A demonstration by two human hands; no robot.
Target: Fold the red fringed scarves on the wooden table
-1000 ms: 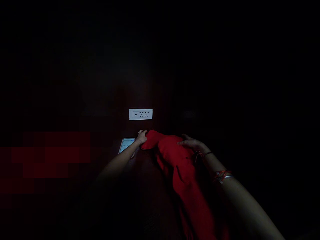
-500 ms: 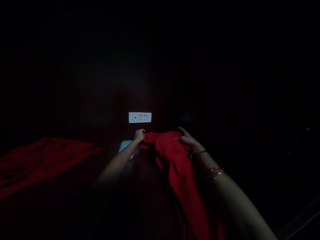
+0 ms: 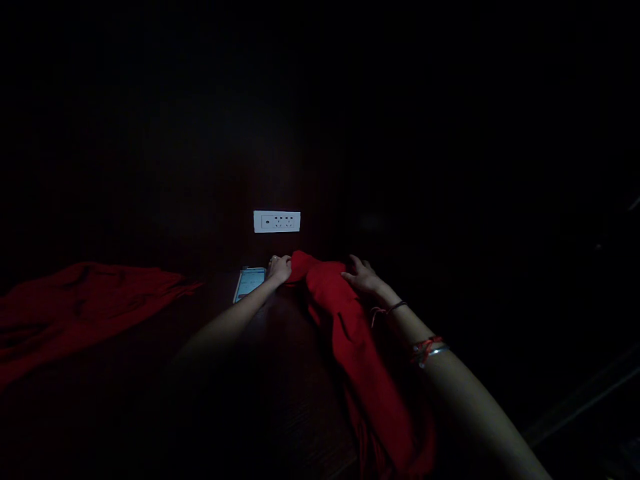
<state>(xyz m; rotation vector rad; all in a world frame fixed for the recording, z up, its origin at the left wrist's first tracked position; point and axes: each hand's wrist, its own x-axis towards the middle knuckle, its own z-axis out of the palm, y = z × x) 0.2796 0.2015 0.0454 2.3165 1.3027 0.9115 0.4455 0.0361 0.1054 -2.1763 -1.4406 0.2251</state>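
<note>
A long piece of red cloth (image 3: 345, 320), perhaps a garment, lies bunched on the dark surface and runs down toward me. At its far left end, my left hand (image 3: 280, 269) is closed on a fold of the cloth. My right hand (image 3: 364, 275) rests against the far right edge, thumb on the fabric and fingers spread apart. Bracelets (image 3: 427, 348) circle my right forearm. Beside my left hand lies a phone (image 3: 250, 281) with its screen lit, partly covered by my left wrist.
A white wall socket panel (image 3: 277, 221) is just beyond the hands. Another red cloth (image 3: 90, 307) is spread at the left. The dark wooden surface (image 3: 295, 400) shows faintly; most of the surroundings are too dark to make out.
The left end of the cloth now stands higher beside my left hand. My right hand has shifted slightly left. The view has tilted a little, so the socket sits higher.
</note>
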